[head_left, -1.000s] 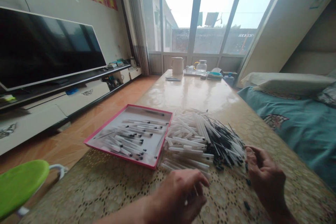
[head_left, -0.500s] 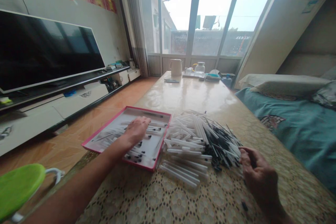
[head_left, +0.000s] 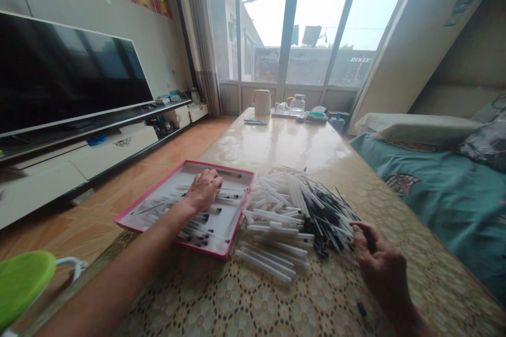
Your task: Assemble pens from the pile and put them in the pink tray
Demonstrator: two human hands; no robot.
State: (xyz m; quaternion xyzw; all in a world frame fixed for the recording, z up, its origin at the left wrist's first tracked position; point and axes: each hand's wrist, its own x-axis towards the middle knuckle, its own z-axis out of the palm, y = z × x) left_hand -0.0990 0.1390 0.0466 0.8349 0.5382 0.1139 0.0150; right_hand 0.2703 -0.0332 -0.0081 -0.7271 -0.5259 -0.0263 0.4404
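My left hand (head_left: pixel 204 189) is over a shallow white tray with a pink rim (head_left: pixel 136 208), fingers curled down among the pens inside. What those fingertips hold, if anything, is hidden. Several clear pens with black ends (head_left: pixel 227 196) lie in the tray. To its right is a heap of whitish pen barrels (head_left: pixel 272 216), which runs into a bundle of thin black-and-white pen parts (head_left: pixel 328 213). At the right edge of that bundle is my right hand (head_left: pixel 379 258), thumb and forefinger pinched together; I cannot make out what is between them.
A small black piece (head_left: pixel 361 309) lies on the patterned tabletop (head_left: pixel 304 305) near my right hand. At the far end stand a beige jug (head_left: pixel 261 102) and a glass pitcher (head_left: pixel 298 102). A green stool (head_left: pixel 26 284) is at the lower left, a teal-covered couch (head_left: pixel 443 184) at the right.
The whole view has shifted slightly, so most things sit a little further left. My left hand's fingers look more curled over the tray. My right hand stays pinched beside the bundle.
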